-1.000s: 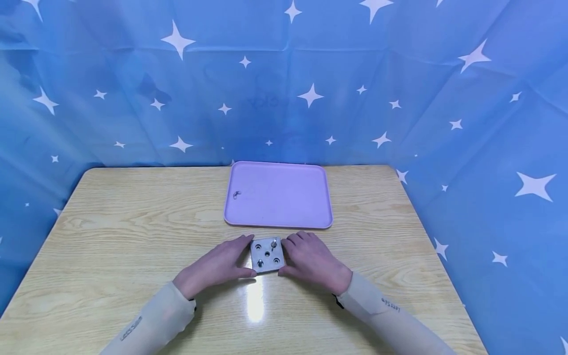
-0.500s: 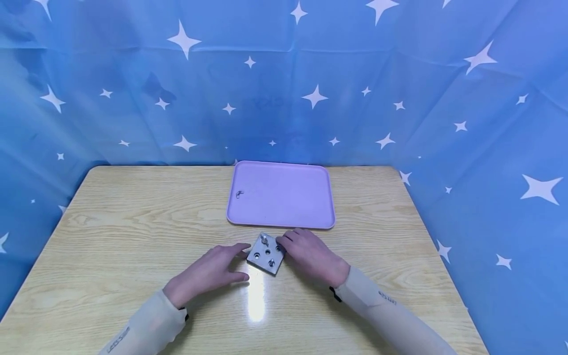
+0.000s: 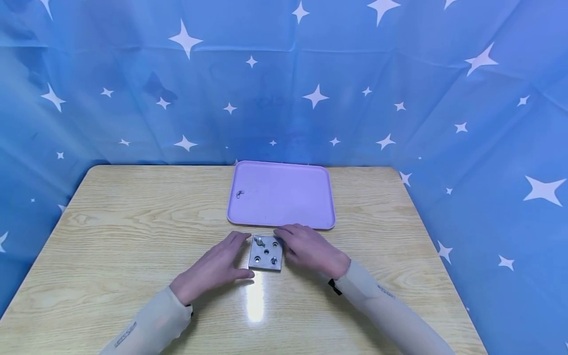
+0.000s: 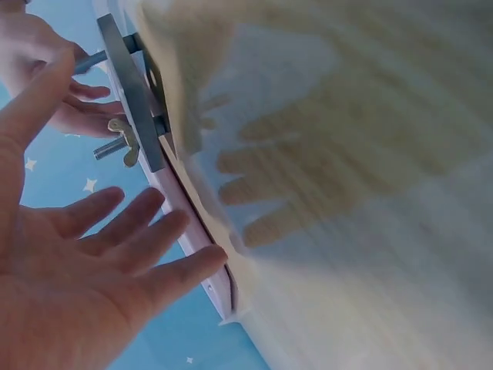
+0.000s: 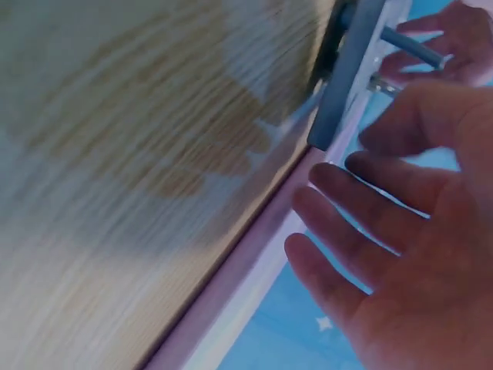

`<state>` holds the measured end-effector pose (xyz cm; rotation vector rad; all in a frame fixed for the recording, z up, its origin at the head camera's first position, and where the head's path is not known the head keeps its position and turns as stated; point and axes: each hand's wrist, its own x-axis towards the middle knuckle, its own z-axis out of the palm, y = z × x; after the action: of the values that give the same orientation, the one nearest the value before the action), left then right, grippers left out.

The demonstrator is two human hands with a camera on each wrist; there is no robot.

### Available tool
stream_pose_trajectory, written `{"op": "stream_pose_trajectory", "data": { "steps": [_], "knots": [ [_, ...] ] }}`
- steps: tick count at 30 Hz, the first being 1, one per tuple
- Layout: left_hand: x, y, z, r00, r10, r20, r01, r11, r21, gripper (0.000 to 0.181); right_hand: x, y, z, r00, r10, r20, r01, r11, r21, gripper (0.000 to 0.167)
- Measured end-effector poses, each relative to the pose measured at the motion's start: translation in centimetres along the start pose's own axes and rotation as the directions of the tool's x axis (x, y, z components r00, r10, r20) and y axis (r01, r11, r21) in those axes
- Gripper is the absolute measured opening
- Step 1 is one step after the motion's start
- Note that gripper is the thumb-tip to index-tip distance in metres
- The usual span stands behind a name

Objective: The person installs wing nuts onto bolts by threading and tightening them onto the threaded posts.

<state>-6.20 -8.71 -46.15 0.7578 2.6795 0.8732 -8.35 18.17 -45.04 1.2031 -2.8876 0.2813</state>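
Observation:
A square metal plate (image 3: pixel 266 253) with several holes lies on the table between the two hands. Its far-left hole carries a bolt fitted with a wing nut (image 4: pixel 125 142). Another bolt (image 3: pixel 273 261) stands bare near the closest right corner. In the left wrist view the plate sits slightly raised above the tabletop. The left hand (image 3: pixel 216 268) is at the plate's left side, fingers spread and relaxed, holding nothing. On the right, the right hand (image 3: pixel 309 250) has its fingertips by the far right corner; the right wrist view shows loosely extended fingers, and contact is unclear.
Behind the plate lies a purple tray (image 3: pixel 284 195) with a small metal piece (image 3: pixel 240 194), perhaps a wing nut, near its left side. The wood-grain table (image 3: pixel 133 222) ends at a blue star-patterned curtain (image 3: pixel 248 123) behind and at the sides.
The plate has turned about a quarter turn counterclockwise, so the wing-nut bolt went from far right to far left. The left hand drew back, then came near the plate again.

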Motion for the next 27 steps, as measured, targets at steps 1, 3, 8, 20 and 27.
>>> {"op": "stream_pose_trajectory", "data": {
  "steps": [1,3,8,20,27],
  "knots": [
    [0.2,0.1,0.0,1.000,-0.003,0.009,0.003,1.000,0.010,0.097,-0.2,0.0,0.0,1.000,0.004,0.009,-0.004,1.000,0.010,0.049],
    [0.6,0.1,0.0,0.999,-0.009,0.033,0.008,1.000,0.028,0.103,-0.5,0.0,0.1,0.999,0.017,0.049,-0.017,1.000,0.010,0.062],
    [1.4,0.2,0.1,0.996,-0.031,0.085,0.028,0.999,0.038,0.111,-1.1,-0.3,0.7,0.990,0.055,0.128,-0.055,0.998,-0.009,0.099],
    [2.0,-0.3,0.6,0.995,0.000,0.103,-0.005,0.999,0.053,0.105,-0.4,-0.5,0.9,0.992,0.014,0.122,-0.010,1.000,-0.027,0.086],
    [1.8,-0.3,0.7,0.996,0.032,0.087,-0.036,0.998,0.050,0.104,0.0,0.1,0.9,0.990,-0.021,0.137,0.019,1.000,0.016,0.083]
  ]
}}
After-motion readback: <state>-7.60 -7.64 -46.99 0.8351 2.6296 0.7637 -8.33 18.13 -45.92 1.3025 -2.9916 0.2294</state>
